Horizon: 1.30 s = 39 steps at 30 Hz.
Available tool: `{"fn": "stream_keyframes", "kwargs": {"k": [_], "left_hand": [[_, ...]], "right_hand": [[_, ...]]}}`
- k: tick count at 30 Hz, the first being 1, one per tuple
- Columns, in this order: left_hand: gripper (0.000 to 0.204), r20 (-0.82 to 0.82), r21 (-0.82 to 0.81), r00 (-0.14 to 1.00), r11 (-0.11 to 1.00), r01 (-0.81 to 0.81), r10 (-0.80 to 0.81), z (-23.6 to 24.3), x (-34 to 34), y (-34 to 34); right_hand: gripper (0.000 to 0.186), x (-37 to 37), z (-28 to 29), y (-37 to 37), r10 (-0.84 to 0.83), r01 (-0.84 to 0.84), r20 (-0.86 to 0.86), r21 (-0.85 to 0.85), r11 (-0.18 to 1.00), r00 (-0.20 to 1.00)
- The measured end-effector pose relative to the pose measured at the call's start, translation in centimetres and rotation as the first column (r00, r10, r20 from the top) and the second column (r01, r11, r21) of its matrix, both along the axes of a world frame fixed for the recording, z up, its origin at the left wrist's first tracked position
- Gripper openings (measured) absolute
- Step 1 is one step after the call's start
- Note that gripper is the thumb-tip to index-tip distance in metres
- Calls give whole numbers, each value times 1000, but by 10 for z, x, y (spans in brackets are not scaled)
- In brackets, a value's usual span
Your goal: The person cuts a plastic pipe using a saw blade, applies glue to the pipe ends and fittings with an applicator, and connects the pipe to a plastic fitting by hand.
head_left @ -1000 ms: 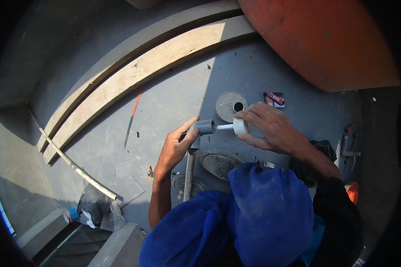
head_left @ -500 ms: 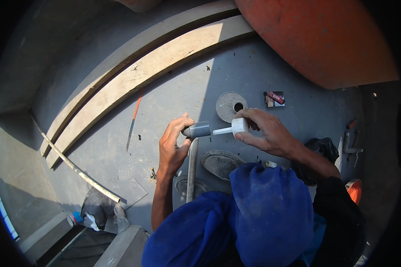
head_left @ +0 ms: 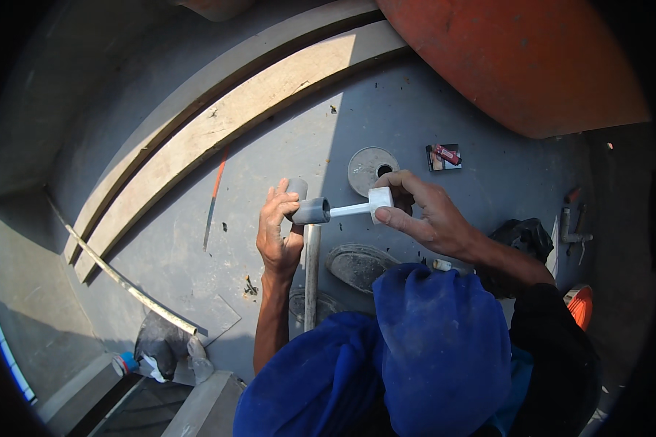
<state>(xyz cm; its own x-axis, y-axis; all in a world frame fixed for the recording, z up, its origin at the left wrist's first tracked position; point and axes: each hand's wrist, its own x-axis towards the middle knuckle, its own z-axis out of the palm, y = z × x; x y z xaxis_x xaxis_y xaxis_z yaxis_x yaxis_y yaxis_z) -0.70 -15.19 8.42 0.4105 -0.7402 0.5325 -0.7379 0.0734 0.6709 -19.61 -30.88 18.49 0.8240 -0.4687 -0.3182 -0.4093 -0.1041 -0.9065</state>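
My left hand [head_left: 275, 229] is closed around a grey plastic pipe elbow [head_left: 310, 211], with one open mouth facing right. In my right hand [head_left: 426, 211], thumb and fingers grip a white cap [head_left: 380, 205] with a pale stem [head_left: 351, 210] sticking out to the left. The stem's tip is at the elbow's mouth; whether it touches the inner wall I cannot tell. Just beyond my right hand, a round grey tin [head_left: 362, 167] stands on the floor, with a dark round hole in its top.
A small box [head_left: 444, 162] with a pink-red lighter lies beyond the tin. Below my hands are a pipe [head_left: 311, 280] and my dusty footwear [head_left: 359, 268]. Long boards [head_left: 219, 120] curve across the far left, near an orange-red rounded object [head_left: 517, 65]. Pipe pieces [head_left: 572, 234] lie right.
My left hand has turned the elbow so its mouth shows. My right hand has moved slightly left, bringing the stem's tip to that mouth.
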Motion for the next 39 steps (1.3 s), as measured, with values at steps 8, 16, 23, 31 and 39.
{"fn": "stream_keyframes", "kwargs": {"k": [8,16,23,31,39], "left_hand": [[39,-96,6,995,1000,13,-12,-1,-5,0],[45,-790,266,612,918,294,33,22,-5,11],[43,-895,264,443,866,424,56,17,4,12],[49,-983,163,17,821,546,184,25,9,7],[52,-937,245,-78,797,552,342,23,8,12]], "right_hand": [[46,-3,-11,0,167,-90,99,-526,846,981],[44,-5,-17,-7,119,10,201,-543,840,972],[48,-7,-2,-14,423,-255,14,-779,572,906],[49,-6,-9,-17,459,-131,148,-843,522,876],[44,0,-12,-21,554,-237,176,-770,593,813]]}}
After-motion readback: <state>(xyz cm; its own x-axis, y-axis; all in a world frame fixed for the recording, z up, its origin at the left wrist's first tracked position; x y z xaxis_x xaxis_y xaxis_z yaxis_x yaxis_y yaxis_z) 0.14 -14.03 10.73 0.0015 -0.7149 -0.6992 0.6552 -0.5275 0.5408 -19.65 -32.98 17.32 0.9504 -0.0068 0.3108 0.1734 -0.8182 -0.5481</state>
